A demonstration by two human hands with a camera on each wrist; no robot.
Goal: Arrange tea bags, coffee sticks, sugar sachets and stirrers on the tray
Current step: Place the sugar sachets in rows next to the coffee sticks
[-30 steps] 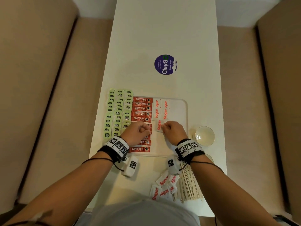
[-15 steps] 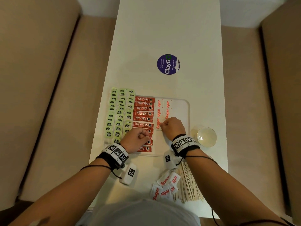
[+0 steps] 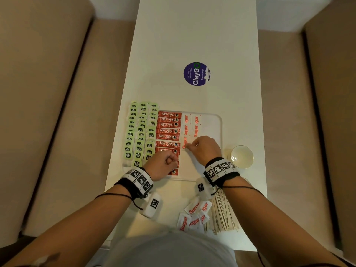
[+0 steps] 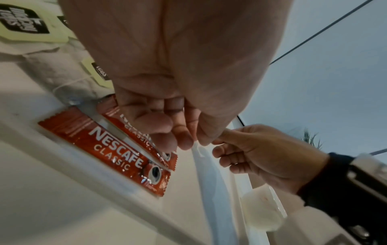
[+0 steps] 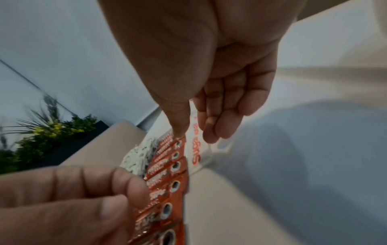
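Sugar sachet (image 3: 185, 143) is pinched by right hand (image 3: 205, 149) fingers, low over the tray (image 3: 215, 120) beside the coffee sticks (image 3: 169, 125). Left hand (image 3: 163, 163) is curled, nothing seen held. Risk: laid rows could be nudged askew when it is set down.

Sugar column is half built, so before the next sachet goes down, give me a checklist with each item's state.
1. Right hand pinches the current sugar sachet on the tray: ok.
2. Sachet lined up beside the coffee sticks: ok.
3. Left hand free to help: cannot tell; fingers curled, over the sticks.
4. Spare sugar sachets within reach: ok.
5. Stirrers on tray: not ok.
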